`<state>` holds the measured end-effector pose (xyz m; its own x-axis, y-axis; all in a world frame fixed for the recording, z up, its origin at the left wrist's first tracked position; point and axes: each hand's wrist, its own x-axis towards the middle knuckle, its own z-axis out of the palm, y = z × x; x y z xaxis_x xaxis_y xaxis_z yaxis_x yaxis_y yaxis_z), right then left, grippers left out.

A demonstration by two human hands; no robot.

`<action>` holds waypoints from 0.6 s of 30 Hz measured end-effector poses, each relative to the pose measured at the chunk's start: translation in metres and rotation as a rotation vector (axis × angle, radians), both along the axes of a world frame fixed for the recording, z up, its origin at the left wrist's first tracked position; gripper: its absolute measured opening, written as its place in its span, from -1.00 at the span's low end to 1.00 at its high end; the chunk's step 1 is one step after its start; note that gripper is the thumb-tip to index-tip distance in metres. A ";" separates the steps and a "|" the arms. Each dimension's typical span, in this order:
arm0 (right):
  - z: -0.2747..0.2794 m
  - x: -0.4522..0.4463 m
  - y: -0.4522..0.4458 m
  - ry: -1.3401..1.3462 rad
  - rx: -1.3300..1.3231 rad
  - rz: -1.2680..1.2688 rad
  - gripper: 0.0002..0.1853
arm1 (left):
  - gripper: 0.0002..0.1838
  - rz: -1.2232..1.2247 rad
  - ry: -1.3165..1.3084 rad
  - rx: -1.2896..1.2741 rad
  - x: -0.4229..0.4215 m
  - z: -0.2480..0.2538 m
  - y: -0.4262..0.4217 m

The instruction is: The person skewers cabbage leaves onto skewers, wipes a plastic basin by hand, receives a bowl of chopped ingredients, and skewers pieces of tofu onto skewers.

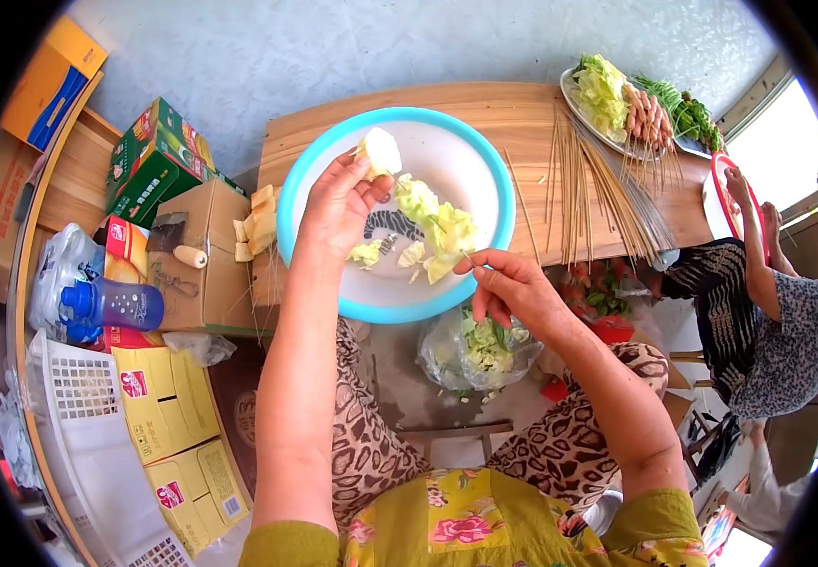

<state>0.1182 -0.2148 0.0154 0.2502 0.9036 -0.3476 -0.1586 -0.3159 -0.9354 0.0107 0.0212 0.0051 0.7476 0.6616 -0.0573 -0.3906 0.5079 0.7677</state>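
Observation:
My left hand (pixel 338 203) pinches a pale cabbage piece (pixel 380 153) over the far left of a white basin with a blue rim (pixel 292 180). Closed fingers of my right hand (pixel 515 288) grip the near end of a skewer (pixel 469 258) at the basin's right side. Several yellow-green cabbage leaves (pixel 448 236) are threaded along it, and they cover most of its length. Loose cabbage bits (pixel 365 253) lie in the basin, below a dark printed pattern on its bottom.
Many bare skewers (pixel 598 194) lie on the wooden table (pixel 513 113). Beyond them a plate (pixel 574 99) carries cabbage, sausage-like pieces and greens. A co-worker's hands (pixel 740 194) are at a red-rimmed basin (pixel 723 170). Cartons (pixel 206 255) stand left; a plastic bag of cabbage (pixel 484 350) sits below.

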 end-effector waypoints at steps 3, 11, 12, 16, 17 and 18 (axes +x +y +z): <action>0.000 -0.001 0.001 -0.001 0.000 -0.003 -0.75 | -0.74 0.020 -0.001 -0.018 0.001 0.001 -0.003; -0.002 -0.004 0.005 0.013 0.015 -0.019 -0.76 | -0.75 -0.022 0.006 -0.051 0.005 -0.011 -0.005; -0.004 -0.004 0.005 0.013 0.015 -0.018 -0.76 | -0.74 -0.026 0.008 -0.056 0.005 -0.011 -0.006; -0.012 -0.006 0.008 0.072 0.045 -0.022 -0.76 | -0.75 -0.010 0.019 -0.073 0.007 -0.013 -0.008; -0.013 -0.007 0.008 0.096 0.049 -0.021 -0.76 | -0.75 -0.015 0.014 -0.083 0.008 -0.015 -0.007; -0.014 -0.007 0.008 0.095 0.049 -0.021 -0.76 | -0.75 -0.019 0.010 -0.094 0.008 -0.016 -0.007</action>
